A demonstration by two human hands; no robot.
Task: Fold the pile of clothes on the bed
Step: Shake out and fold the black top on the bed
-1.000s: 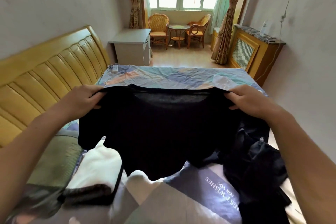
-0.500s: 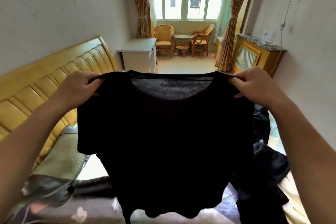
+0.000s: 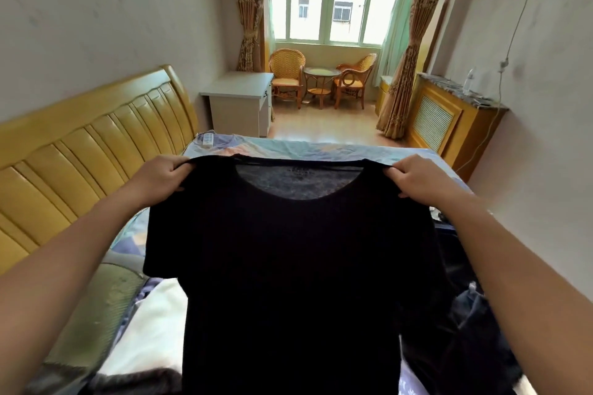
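Observation:
A black T-shirt [image 3: 288, 266] hangs spread out in the air above the bed [image 3: 321, 149], its scoop neck toward the top. My left hand [image 3: 160, 179] grips its left shoulder and my right hand [image 3: 420, 179] grips its right shoulder. The shirt's body drops straight down and hides the middle of the bed. A heap of dark clothes [image 3: 475, 330] lies on the bed at the right, partly behind the shirt and my right forearm. White folded cloth [image 3: 157, 330] with a dark piece [image 3: 134, 382] under it lies at the lower left.
A yellow padded headboard [image 3: 80, 157] runs along the left. A green pillow [image 3: 106, 308] lies beside it. A small white remote [image 3: 208, 139] sits at the bed's far left corner. Beyond the bed stand a white desk [image 3: 237, 102], wicker chairs [image 3: 287, 74] and a wooden radiator cabinet [image 3: 449, 115].
The T-shirt was lifted off the bed and held high, then both hands came down a little; it now hangs fully unfurled with the far bed edge visible above the collar.

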